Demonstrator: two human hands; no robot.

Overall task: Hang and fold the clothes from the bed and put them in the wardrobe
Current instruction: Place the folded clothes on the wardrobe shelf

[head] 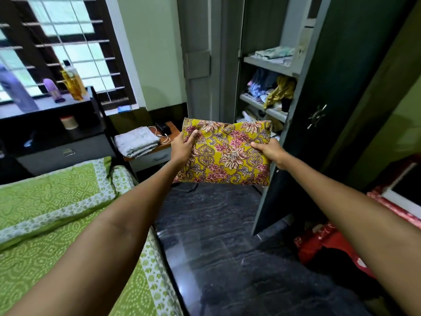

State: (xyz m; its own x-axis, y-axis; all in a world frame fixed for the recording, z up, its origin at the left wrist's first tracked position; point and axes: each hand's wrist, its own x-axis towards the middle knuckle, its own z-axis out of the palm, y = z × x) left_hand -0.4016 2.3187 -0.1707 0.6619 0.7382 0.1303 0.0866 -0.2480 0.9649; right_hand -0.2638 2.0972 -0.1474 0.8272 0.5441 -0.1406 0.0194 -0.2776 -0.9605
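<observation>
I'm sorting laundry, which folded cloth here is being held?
The yellow flowered cloth, gripped at its sides by left hand and right hand; the grey cloth lies on the bedside table.

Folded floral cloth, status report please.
Left hand and right hand grip folded floral cloth. Held before open wardrobe. Nothing blocking.
</observation>
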